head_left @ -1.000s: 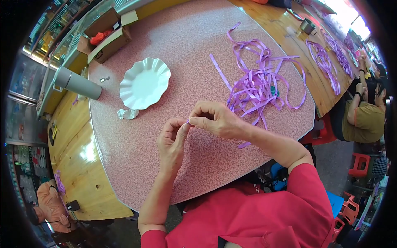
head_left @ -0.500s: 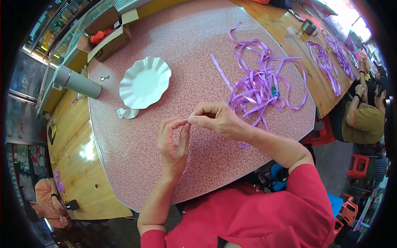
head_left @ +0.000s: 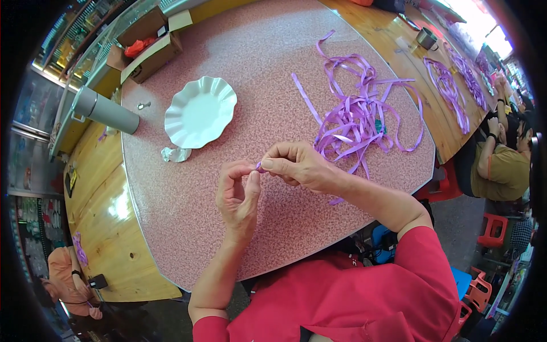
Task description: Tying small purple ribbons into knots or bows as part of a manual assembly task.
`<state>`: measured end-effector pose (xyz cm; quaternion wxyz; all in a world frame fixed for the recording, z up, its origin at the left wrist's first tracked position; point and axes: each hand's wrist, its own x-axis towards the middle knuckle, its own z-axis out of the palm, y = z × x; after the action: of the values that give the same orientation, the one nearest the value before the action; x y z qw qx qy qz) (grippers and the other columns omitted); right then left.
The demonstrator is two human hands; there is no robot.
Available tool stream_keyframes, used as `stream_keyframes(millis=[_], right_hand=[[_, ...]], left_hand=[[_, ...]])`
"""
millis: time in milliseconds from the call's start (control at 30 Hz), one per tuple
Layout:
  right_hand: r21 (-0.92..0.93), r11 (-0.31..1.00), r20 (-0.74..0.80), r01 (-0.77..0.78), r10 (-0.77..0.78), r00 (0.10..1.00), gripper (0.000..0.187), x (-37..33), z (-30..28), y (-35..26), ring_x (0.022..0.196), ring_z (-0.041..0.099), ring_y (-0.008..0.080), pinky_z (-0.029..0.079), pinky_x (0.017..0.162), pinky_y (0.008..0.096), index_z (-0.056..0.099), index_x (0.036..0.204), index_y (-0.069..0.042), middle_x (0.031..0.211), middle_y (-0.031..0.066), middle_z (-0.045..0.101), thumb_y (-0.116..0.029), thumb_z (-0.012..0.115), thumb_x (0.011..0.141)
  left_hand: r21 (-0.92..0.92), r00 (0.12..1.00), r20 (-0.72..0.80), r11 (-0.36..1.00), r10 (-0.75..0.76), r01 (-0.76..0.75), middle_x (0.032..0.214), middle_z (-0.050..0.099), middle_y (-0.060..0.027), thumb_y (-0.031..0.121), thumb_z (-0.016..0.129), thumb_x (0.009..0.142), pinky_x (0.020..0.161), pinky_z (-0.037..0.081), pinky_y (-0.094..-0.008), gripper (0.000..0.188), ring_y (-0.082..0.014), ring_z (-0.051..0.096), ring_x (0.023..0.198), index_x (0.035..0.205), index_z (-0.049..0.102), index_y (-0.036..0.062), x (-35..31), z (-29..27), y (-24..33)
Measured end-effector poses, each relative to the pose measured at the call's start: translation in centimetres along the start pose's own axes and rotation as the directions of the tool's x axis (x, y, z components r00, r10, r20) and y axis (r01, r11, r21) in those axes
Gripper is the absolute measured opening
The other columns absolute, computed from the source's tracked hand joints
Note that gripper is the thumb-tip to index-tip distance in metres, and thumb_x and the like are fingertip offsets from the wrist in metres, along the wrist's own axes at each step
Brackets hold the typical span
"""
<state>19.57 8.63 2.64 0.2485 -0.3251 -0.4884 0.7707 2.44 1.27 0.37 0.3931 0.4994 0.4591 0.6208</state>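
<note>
Over the pink speckled table (head_left: 273,233), both my hands meet at a small piece of purple ribbon (head_left: 258,167). My right hand (head_left: 296,165) pinches it between thumb and forefinger. Fingertips of my left hand (head_left: 236,191) close on its other side, with the thumb just below the forefinger. Most of the piece is hidden by the fingers, so its folding cannot be made out. Right of my hands lies a loose tangle of long purple ribbons (head_left: 353,122), with a small green piece (head_left: 380,126) among them.
A white scalloped plate (head_left: 200,114) sits left of centre, touching or close to a crumpled white wrapper (head_left: 175,154). A grey bottle (head_left: 108,112), a small metal piece (head_left: 143,105) and an open cardboard box (head_left: 151,62) stand beyond. Other people sit at both sides.
My fingers have shifted slightly around the ribbon piece; a bit more purple shows between the fingertips. The ribbon tangle and plate stay put.
</note>
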Motion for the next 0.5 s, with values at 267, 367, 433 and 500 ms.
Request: stream_keyframes(millis=[267, 367, 433, 500], right_hand=[[-0.215, 0.961, -0.016, 0.172, -0.179, 0.984, 0.022, 0.1, 0.0, 0.13, 0.084, 0.058, 0.0046, 0.048, 0.073, 0.0228, 0.068, 0.102, 0.0, 0.09, -0.0008, 0.067, -0.02, 0.067, 0.096], [-0.207, 0.964, -0.021, 0.166, -0.174, 0.984, 0.022, 0.12, -0.03, 0.22, 0.084, 0.058, 0.0047, 0.048, 0.073, 0.0227, 0.069, 0.102, 0.001, 0.09, -0.0006, 0.067, -0.02, 0.068, 0.096], [-0.194, 0.967, -0.026, 0.167, -0.175, 0.984, 0.022, 0.18, -0.07, 0.4, 0.084, 0.058, 0.0046, 0.048, 0.073, 0.0225, 0.069, 0.102, 0.001, 0.09, -0.0005, 0.067, -0.02, 0.068, 0.095], [-0.192, 0.965, -0.036, 0.178, -0.188, 0.982, 0.021, 0.19, -0.08, 0.62, 0.082, 0.057, 0.0038, 0.046, 0.07, 0.0218, 0.069, 0.103, -0.001, 0.09, -0.0009, 0.066, -0.019, 0.07, 0.093]], left_hand=[[-0.191, 0.99, 0.033, 0.971, -0.14, 0.143, 0.11, 0.059, -0.0067, 0.0, 0.059, 0.094, 0.085, 0.045, -0.0249, 0.013, -0.0096, 0.055, 0.095, 0.105, 0.055, 0.0044, -0.02, -0.04, 0.11], [-0.242, 0.99, 0.042, 0.959, -0.138, 0.144, 0.11, 0.061, -0.007, 0.002, 0.058, 0.094, 0.082, 0.044, -0.0235, 0.011, -0.0086, 0.055, 0.094, 0.104, 0.054, 0.0048, 0.08, -0.04, -0.04], [-0.248, 0.989, 0.045, 0.957, -0.143, 0.149, 0.111, 0.061, -0.0074, 0.003, 0.058, 0.094, 0.081, 0.044, -0.0235, 0.01, -0.0081, 0.054, 0.092, 0.104, 0.055, 0.005, 0.17, 0.02, -0.02], [-0.238, 0.986, 0.05, 0.957, -0.158, 0.166, 0.11, 0.061, -0.0074, 0.004, 0.058, 0.095, 0.082, 0.044, -0.0235, 0.01, -0.0085, 0.054, 0.092, 0.104, 0.055, 0.005, 0.11, -0.12, -0.11]])
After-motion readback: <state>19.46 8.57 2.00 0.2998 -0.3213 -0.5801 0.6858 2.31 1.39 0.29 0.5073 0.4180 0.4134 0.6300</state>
